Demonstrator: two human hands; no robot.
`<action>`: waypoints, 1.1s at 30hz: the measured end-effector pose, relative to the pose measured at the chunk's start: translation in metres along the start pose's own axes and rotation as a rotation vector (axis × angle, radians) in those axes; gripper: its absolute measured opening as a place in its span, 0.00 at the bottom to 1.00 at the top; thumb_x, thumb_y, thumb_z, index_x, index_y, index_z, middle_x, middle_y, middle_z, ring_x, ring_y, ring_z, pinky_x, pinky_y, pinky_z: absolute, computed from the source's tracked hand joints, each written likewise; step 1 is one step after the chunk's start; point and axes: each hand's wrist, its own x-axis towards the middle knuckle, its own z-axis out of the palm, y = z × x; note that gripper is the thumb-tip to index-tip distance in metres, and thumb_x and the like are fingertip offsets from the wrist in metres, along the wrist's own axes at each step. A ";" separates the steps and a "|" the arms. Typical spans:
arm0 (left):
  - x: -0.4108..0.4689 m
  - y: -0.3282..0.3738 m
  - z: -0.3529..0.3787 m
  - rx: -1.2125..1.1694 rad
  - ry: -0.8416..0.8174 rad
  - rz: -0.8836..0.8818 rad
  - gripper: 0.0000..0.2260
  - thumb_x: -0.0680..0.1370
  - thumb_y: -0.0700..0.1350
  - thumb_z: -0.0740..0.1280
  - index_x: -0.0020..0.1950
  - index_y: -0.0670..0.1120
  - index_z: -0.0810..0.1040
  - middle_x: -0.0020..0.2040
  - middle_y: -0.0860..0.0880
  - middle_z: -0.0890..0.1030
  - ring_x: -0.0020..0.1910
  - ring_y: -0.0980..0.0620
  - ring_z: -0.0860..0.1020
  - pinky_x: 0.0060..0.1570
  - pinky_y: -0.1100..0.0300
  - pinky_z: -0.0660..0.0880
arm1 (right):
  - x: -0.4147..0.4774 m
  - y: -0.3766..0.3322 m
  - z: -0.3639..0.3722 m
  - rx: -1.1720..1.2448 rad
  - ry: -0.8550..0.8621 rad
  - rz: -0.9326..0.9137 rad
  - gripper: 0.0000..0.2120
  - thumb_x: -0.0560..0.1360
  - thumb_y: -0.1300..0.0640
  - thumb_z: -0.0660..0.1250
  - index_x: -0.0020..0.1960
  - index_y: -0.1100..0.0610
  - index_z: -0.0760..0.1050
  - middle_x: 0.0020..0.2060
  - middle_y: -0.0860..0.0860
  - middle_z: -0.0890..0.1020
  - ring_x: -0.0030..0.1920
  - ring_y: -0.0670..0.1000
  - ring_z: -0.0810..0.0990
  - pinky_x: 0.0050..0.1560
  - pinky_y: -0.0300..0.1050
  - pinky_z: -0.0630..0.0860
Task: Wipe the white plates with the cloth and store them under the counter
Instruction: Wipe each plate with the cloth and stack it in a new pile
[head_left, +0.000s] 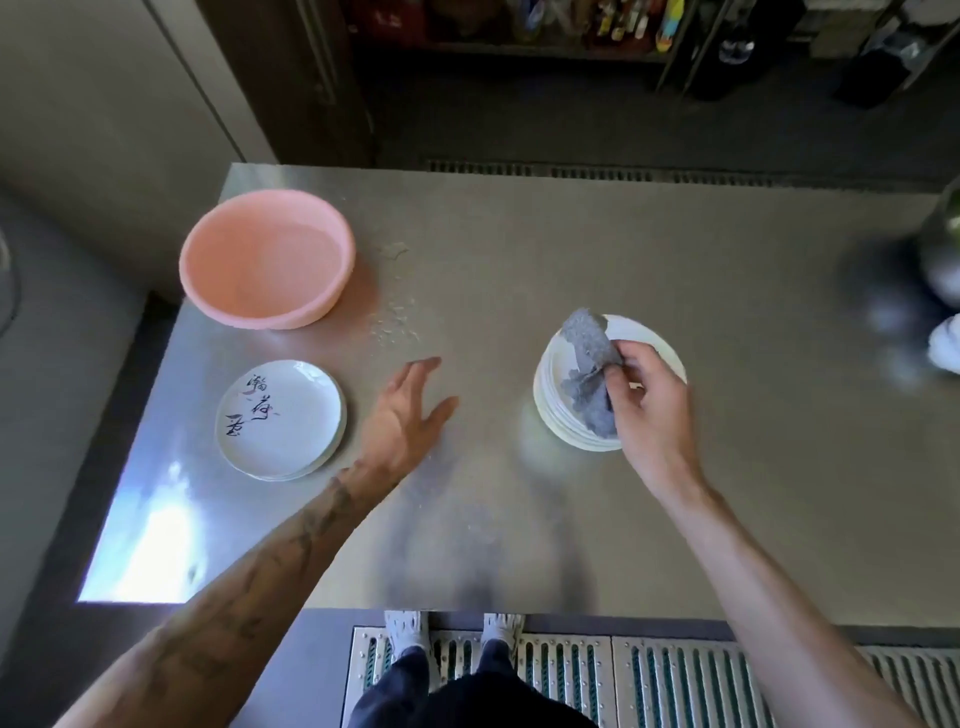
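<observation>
A stack of white plates (558, 410) stands right of centre on the steel counter (571, 249). My right hand (649, 402) pinches a grey cloth (589, 374) that lies over the top plate of this stack. A second, lower stack of white plates (280, 418), the top one marked with dark brush characters, sits at the left. My left hand (408, 415) hovers flat with straight fingers between the two stacks and holds nothing.
A pink plastic basin (267, 260) stands at the back left. Water drops (395, 317) speckle the counter beside it. A blurred metal vessel (940, 260) and something white (945, 343) sit at the right edge. A floor grate (649, 680) runs along the counter's near edge.
</observation>
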 end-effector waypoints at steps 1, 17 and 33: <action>-0.012 -0.027 -0.019 0.058 0.103 -0.050 0.21 0.78 0.49 0.70 0.68 0.41 0.75 0.62 0.42 0.79 0.61 0.39 0.77 0.62 0.52 0.70 | -0.006 -0.004 0.015 0.001 -0.033 -0.011 0.10 0.82 0.64 0.64 0.58 0.52 0.79 0.49 0.43 0.85 0.50 0.43 0.83 0.52 0.36 0.77; -0.034 -0.198 -0.122 0.330 0.013 -0.560 0.24 0.73 0.33 0.72 0.69 0.38 0.72 0.63 0.36 0.74 0.60 0.34 0.73 0.54 0.43 0.74 | -0.083 0.037 0.118 -0.233 -0.298 0.093 0.11 0.82 0.61 0.64 0.60 0.50 0.80 0.49 0.40 0.85 0.49 0.42 0.84 0.53 0.52 0.82; -0.024 -0.210 -0.123 0.035 0.079 -0.837 0.18 0.73 0.32 0.64 0.63 0.40 0.75 0.62 0.38 0.75 0.56 0.38 0.76 0.49 0.51 0.78 | -0.094 0.040 0.117 -0.239 -0.273 0.130 0.11 0.82 0.61 0.64 0.61 0.51 0.80 0.50 0.41 0.85 0.49 0.42 0.84 0.54 0.51 0.81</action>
